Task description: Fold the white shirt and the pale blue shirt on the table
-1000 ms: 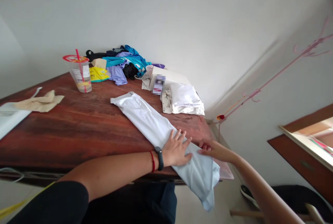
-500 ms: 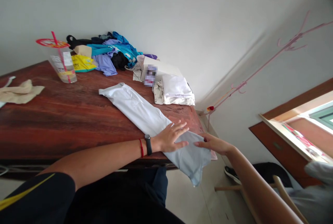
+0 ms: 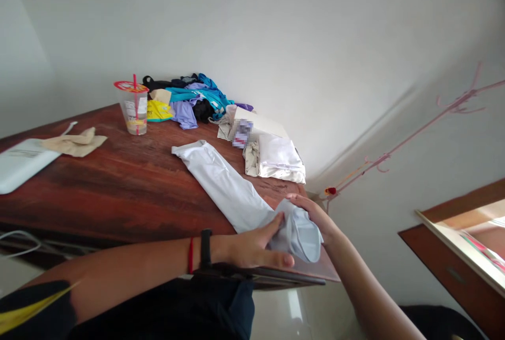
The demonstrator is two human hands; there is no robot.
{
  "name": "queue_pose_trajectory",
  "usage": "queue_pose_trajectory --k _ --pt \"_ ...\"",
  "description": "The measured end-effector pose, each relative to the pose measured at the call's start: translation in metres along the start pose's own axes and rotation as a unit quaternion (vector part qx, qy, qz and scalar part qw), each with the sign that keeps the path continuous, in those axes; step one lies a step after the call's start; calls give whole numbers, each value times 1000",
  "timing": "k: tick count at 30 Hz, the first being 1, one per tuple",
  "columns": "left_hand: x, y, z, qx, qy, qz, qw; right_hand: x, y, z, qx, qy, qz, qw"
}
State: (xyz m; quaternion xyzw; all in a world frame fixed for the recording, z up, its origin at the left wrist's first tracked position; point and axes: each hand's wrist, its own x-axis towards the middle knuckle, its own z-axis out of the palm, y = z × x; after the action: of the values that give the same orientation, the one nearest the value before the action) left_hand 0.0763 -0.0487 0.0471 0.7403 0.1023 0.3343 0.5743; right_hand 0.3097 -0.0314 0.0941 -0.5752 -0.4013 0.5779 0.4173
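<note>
Both hands, left hand and right hand, had their fingers curled around the near, bunched end of a pale blue garment lying lengthwise on the tabletop; it looked light, soft and floppy, best gripped at the folded edge.

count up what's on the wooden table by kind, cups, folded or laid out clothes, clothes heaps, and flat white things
Cups: 1, the plastic cup with a red straw.
Folded or laid-out cloth pieces: 3, the pale blue garment under both hands, the white folded stack, the beige cloth.
Clothes heaps: 1, the colourful pile.
Flat white things: 1, the white pad.
Total: 6.
</note>
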Motion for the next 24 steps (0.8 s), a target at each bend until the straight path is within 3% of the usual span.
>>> queue_pose_trajectory --k 3,5,8,12,15,18,21,24 --pt "-9 3 3 -29 51 15 998 16 -6 28 61 -22 2 998" --pt "-8 -1 4 -44 167 0 985 28 -9 46 80 -39 -4 996" --pt "0 -11 -2 -95 311 -48 944 45 -12 64 82 -76 21 993" --pt "8 -25 -30 -167 413 -109 889 60 -10 65 38 -108 52 992" --pt "7 -31 -52 -207 436 -160 861 71 -2 54 -70 -99 23 992" --pt "4 -32 -63 -214 425 -205 855 83 9 41 -222 -67 -42 972" --pt "1 -31 -66 -192 409 -209 868 95 13 31 -325 -35 -150 933" --pt "-2 -31 -70 -125 391 -174 895 101 8 27 -361 -24 -229 904"
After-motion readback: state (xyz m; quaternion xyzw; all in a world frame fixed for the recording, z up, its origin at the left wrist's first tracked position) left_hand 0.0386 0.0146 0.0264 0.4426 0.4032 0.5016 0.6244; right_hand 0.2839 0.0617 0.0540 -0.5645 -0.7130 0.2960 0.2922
